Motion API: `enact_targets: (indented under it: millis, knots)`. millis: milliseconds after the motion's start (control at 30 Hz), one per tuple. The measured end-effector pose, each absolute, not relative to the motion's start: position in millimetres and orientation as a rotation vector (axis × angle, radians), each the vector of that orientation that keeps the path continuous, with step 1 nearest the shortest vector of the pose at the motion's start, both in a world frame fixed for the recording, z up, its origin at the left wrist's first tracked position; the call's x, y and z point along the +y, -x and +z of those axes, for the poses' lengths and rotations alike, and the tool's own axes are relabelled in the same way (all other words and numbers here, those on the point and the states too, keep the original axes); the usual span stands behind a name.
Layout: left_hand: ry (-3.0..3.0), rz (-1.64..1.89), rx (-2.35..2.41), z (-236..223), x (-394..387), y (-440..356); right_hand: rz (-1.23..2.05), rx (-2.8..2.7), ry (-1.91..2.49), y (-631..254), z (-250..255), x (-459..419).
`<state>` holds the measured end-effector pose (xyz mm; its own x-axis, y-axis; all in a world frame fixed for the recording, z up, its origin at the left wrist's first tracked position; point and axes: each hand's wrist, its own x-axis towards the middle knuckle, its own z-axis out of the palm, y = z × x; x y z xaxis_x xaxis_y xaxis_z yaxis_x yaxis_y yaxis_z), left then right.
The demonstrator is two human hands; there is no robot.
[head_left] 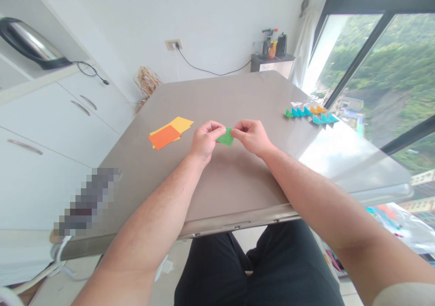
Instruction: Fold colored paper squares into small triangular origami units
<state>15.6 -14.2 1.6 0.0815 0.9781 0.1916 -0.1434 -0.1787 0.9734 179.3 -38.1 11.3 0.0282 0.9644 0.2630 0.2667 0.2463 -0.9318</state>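
Note:
A small green paper piece [226,137] is held just above the grey table [238,179] between both hands. My left hand [205,139] pinches its left edge with curled fingers. My right hand [252,135] pinches its right edge the same way. A short stack of square paper sheets, orange [164,136] on top of yellow [181,124], lies on the table to the left of my left hand.
Several small folded paper pieces [311,114], teal, green and orange, sit in a row at the table's right side near the window. White cabinets [50,129] stand to the left with a kettle [29,43] on top. A blurred object [88,202] rests at the table's near left corner.

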Motion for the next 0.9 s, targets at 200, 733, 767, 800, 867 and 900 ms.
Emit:
enact_targets:
  millis: [200,733,767,800,867,900]
  knots:
    - [-1.529,1.160,1.007,1.1,-15.4,-11.8,0.938,-1.472,1.210,-184.6,10.5,-35.8]
    - [-1.357,1.348,1.002,4.9,-21.1,-20.1,0.864,-1.362,1.067,-181.4,0.1,-28.1]
    - [-1.364,1.347,1.005,4.9,-21.4,-20.5,0.852,-1.360,1.065,-181.8,0.0,-28.0]
    - [-1.371,1.350,1.009,4.9,-21.6,-20.6,0.844,-1.360,1.064,-182.1,0.2,-28.1]
    - [-1.382,1.359,1.014,5.1,-21.6,-20.7,0.831,-1.368,1.060,-182.6,0.6,-28.7]
    - [-1.382,1.362,1.013,5.3,-21.6,-20.7,0.824,-1.375,1.056,-182.6,0.7,-29.0]
